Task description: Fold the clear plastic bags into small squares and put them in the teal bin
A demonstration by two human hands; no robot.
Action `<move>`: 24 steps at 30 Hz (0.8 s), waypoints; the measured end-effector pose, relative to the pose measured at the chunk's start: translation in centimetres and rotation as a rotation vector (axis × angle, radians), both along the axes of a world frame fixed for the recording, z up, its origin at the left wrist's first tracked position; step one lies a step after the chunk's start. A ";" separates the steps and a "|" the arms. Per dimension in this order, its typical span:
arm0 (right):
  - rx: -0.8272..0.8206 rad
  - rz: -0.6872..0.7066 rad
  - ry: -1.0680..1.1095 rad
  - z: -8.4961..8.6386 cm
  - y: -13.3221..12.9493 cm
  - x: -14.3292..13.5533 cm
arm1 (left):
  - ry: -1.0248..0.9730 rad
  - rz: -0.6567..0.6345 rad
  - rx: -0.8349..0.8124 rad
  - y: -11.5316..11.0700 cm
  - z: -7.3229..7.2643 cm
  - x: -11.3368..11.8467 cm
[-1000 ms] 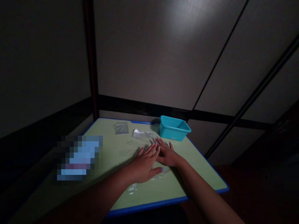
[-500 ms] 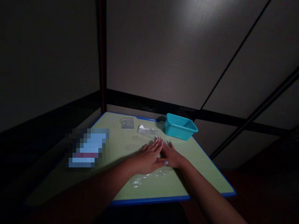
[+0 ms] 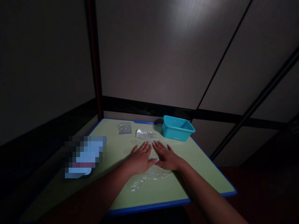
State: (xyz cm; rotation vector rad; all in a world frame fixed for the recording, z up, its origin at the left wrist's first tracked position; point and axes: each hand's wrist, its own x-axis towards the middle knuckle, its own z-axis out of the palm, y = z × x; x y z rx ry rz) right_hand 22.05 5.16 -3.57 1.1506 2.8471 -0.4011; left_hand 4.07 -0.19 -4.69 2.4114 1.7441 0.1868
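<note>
A clear, crinkled plastic sheet (image 3: 149, 179) lies flat on the pale green table (image 3: 198, 183), partly under both hands. On it my left hand (image 3: 141, 158) rests palm down with its fingers spread. My right hand (image 3: 167, 157) presses flat beside it, fingers also spread, and the two thumbs meet or nearly meet. Just beyond the fingertips is a crumpled silvery clear plastic piece (image 3: 146, 135). Farther back on the left sits a flat, square plastic packet (image 3: 125, 128). Neither hand grips anything.
A turquoise basket (image 3: 177, 133) stands near the back right edge of the table. At the left lies a blurred-out device with a lit screen (image 3: 90, 155). Wall panels rise directly behind the table.
My left hand, which overlapped my right, has slid left off it, and both now lie side by side. The camera view has shifted slightly.
</note>
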 end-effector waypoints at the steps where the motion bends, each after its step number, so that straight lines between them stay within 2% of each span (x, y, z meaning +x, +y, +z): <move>1: -0.001 -0.004 0.011 0.0 -0.1 0.0 | 0.004 0.020 -0.001 0.2 0.0 -0.2; 7: 0.002 -0.086 0.031 0.1 -0.1 0.1 | 0.041 0.153 -0.009 1.4 -0.3 -1.9; 11: 0.011 -0.093 0.024 -0.2 0.4 0.4 | 0.049 0.209 -0.041 1.7 -0.4 -2.7; 17: 0.018 -0.098 0.026 -0.3 0.7 0.8 | 0.048 0.284 -0.074 1.9 -0.2 -2.8; 24: 0.007 -0.123 0.040 -0.1 0.6 0.8 | 0.109 0.462 -0.031 1.9 0.0 -2.9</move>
